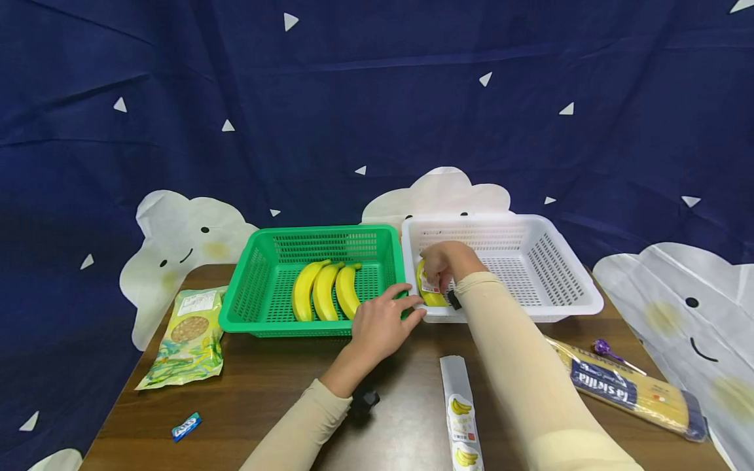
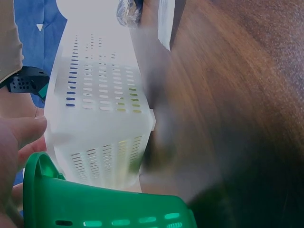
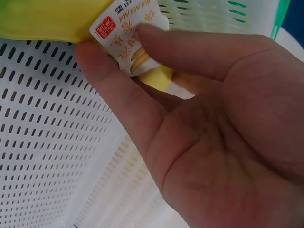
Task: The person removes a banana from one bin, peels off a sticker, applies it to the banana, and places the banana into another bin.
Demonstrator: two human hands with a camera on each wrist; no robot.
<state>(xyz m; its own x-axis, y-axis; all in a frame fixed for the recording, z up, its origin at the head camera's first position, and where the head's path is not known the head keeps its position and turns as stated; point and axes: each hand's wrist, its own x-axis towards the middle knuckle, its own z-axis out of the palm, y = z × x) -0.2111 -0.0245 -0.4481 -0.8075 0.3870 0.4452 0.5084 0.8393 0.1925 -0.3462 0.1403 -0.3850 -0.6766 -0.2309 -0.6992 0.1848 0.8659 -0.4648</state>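
My right hand reaches into the white basket and holds a yellow banana near its left wall. In the right wrist view, the thumb presses on a white banana label against the banana, and the index finger lies along its lower edge. My left hand rests where the two baskets meet, fingers spread and touching the white basket's rim. Three bananas lie side by side in the green basket, just beyond the left hand.
A strip of banana labels lies on the table in front. To the right are a spaghetti pack and a purple lollipop. A green-yellow food bag and a small blue packet lie at the left.
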